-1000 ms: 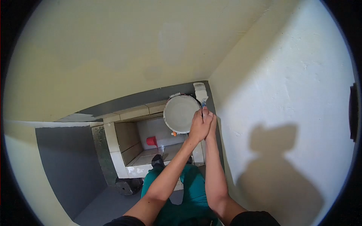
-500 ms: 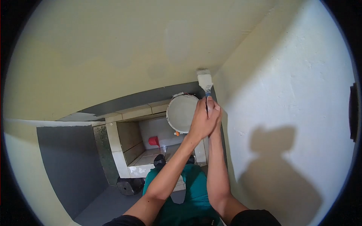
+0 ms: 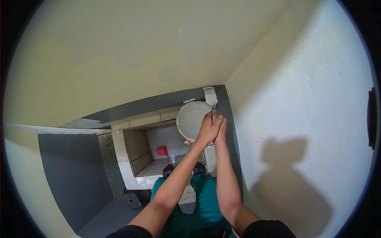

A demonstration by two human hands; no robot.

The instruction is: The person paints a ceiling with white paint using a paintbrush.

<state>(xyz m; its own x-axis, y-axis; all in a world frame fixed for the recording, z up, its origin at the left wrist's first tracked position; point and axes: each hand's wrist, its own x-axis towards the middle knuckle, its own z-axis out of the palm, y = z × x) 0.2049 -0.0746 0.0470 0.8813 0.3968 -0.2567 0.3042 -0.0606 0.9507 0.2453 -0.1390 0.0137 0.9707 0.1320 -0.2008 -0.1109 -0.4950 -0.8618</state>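
A paintbrush (image 3: 210,96) with white-coated bristles is held upright in the view, its bristle tips near the lower edge of the wall by the corner. My left hand (image 3: 209,129) is closed round its handle. Close against it, my right hand (image 3: 221,129) is closed on the same handle, its fingers partly hidden by the left. Left of the brush stands a round bucket (image 3: 178,123) of pale paint, its right side partly covered by my left hand.
The pale yellow wall (image 3: 119,59) meets a white wall (image 3: 301,99) at the right, above a dark grey band (image 3: 139,105). Below lies a tiled basin (image 3: 120,148) holding a red dipper (image 3: 162,150). My feet stand close to its edge. A black object (image 3: 135,198) sits at lower left.
Both hands have come down and slightly left with the paintbrush. Its bristles have dropped from the yellow wall to the grey band.
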